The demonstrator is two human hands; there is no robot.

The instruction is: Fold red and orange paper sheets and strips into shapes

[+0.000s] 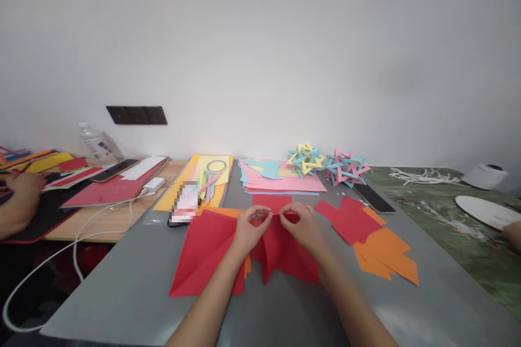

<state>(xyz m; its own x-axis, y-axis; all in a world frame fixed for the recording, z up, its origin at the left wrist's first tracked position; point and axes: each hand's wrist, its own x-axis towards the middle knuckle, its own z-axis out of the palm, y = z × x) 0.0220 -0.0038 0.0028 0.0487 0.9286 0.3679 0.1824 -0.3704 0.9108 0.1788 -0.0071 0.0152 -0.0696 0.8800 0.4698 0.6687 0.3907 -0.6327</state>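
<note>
Low in the middle of the frame, on the grey table (122, 293), the left hand (249, 227) and the right hand (299, 226) meet over a folded red paper piece (285, 252), each pinching its top edge between thumb and fingertips, so both hands are closed on the paper rather than loose. The fold in hand would likely go best with the two pinches kept level and close, the edges lined up before the crease is pressed flat against the table, and the lower points left free to lie where they fall. That red piece is matt card-like paper, already creased into several sharp triangular flaps that fan downward toward the viewer. A larger red sheet (203, 260) lies just left of it, over orange paper. To the right sit red and orange offcuts (378, 244), and farther back a pink and blue paper stack (280, 176) with woven paper stars (325, 162).
</note>
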